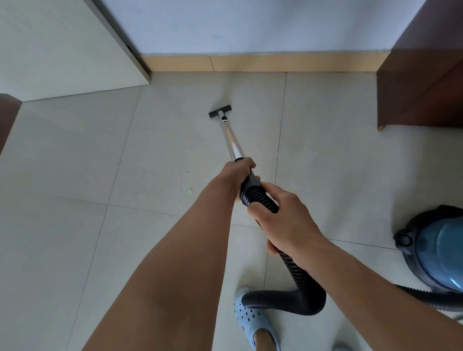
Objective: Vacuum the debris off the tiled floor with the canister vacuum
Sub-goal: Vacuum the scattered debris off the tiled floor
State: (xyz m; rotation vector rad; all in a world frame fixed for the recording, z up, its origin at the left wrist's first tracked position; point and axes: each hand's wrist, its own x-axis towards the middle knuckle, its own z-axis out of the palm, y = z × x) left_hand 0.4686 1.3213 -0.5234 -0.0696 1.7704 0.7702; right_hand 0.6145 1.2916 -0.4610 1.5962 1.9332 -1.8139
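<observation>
- Left hand (239, 172) grips the wand (232, 140); right hand (284, 221) grips the black hose (295, 269).
- Floor nozzle (220, 111) beside green debris (189, 190).
- Blue canister vacuum (452, 251) stands right; its contents are hidden.

Both hands (241, 172) (284, 221) around vacuum wand (232, 141), nozzle (220, 111) beside green debris (188, 178).

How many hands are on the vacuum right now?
2. The left hand grips the top of the metal wand; the right hand grips the black hose just behind it.
</observation>
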